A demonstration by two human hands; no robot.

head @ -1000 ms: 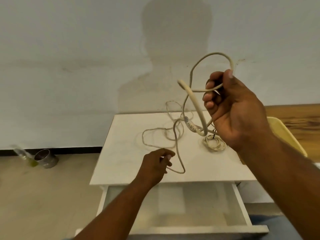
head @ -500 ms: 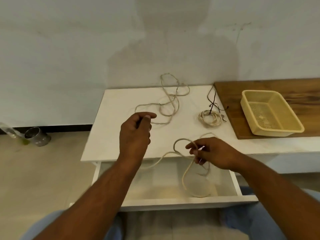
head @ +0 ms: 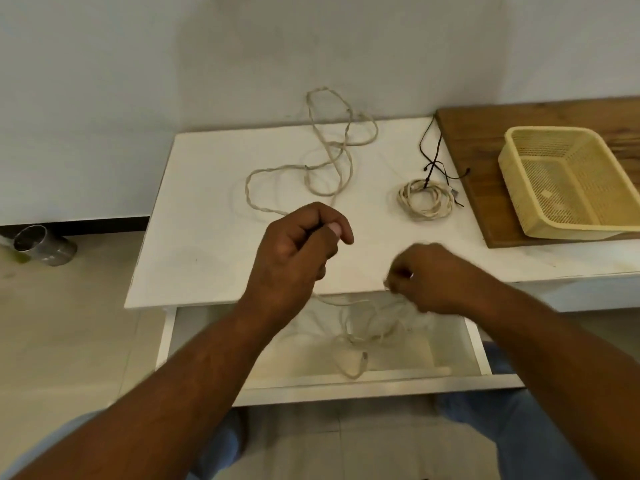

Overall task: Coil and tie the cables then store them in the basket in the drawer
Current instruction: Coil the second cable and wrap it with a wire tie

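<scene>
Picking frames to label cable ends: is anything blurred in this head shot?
Head view: the right hand is motion-blurred, and the cable loops below it smear over the drawer; the left hand, coiled cable and basket look sharp; the wide lens bows the tabletop edge.

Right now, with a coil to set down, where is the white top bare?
Bare: front-left of the white top, between its left edge and the left hand. Crowded: loose cable at the back, coiled cable by the wooden board.
</scene>
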